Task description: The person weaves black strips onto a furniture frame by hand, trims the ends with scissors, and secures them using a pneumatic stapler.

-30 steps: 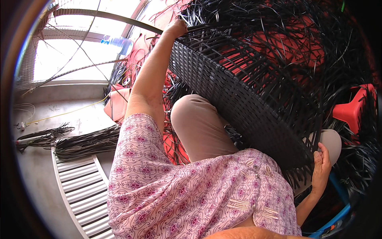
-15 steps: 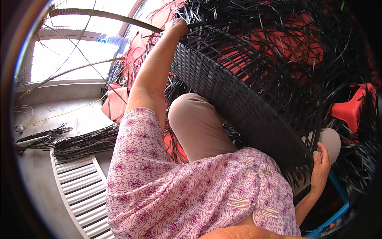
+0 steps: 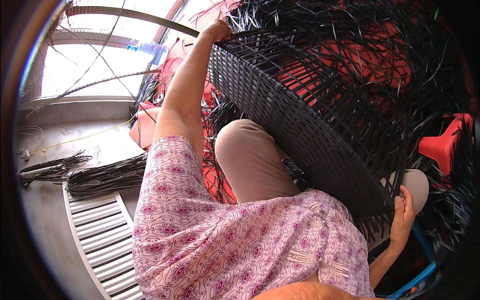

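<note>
A half-woven black basket of flat plastic strips lies slanted across my lap, its dense woven side toward me and long loose strips sticking out along its far edge. At its far left end my left hand is closed on a wide dark strip, which runs out leftward past the window. My right hand holds the near right corner of the basket, thumb and fingers pressed together at the strip ends there. The fingertips of the left hand are partly hidden.
Piles of loose black strips cover the red floor. A red plastic stool stands at the right. On the left lie a strip bundle and a slatted metal rack. A clear plastic bottle is near the window.
My left hand has shifted slightly left and up, with the strip still in it. The basket's far end has moved a little the same way. My right hand stays at the corner.
</note>
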The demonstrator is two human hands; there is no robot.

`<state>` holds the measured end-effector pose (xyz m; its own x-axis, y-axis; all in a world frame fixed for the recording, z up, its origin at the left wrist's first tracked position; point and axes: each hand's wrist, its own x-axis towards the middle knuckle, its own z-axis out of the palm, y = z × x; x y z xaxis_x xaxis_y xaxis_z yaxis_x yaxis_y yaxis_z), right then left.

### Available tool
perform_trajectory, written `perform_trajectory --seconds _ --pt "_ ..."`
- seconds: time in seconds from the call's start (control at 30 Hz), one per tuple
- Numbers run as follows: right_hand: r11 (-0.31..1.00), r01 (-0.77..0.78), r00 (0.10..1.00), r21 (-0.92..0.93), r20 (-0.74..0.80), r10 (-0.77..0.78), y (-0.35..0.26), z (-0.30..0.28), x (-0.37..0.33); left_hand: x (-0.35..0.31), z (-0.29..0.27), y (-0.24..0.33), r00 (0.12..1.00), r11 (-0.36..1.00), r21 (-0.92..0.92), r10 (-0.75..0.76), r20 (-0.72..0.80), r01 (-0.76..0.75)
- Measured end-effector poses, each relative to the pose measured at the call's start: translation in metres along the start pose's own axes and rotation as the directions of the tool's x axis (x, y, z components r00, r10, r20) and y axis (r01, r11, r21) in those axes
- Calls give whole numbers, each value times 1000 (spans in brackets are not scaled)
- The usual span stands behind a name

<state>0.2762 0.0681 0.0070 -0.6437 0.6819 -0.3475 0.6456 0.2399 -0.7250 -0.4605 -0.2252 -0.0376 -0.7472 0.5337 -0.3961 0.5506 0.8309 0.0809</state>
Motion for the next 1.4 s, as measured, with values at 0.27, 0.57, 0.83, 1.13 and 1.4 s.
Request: perform_trajectory --seconds 0.27,0.57,0.83,1.13,1.4 --pt "1000 0 1000 -18 -6 0 0 0 0 -10 -2 13 964 974 -34 -225 -143 223" --pt "999 -31 999 -25 -11 31 -5 3 3 -22 0 38 974 899 388 -142 -177 202" --pt "999 -30 1000 -27 -8 30 -3 3 5 -51 -3 67 952 905 350 -151 -268 242" --pt "998 -48 999 -41 -13 48 -6 4 5 -12 -11 28 982 969 158 -184 -48 190" --pt "996 -61 998 -72 13 62 -10 0 6 -32 2 66 958 898 370 -151 -244 236"
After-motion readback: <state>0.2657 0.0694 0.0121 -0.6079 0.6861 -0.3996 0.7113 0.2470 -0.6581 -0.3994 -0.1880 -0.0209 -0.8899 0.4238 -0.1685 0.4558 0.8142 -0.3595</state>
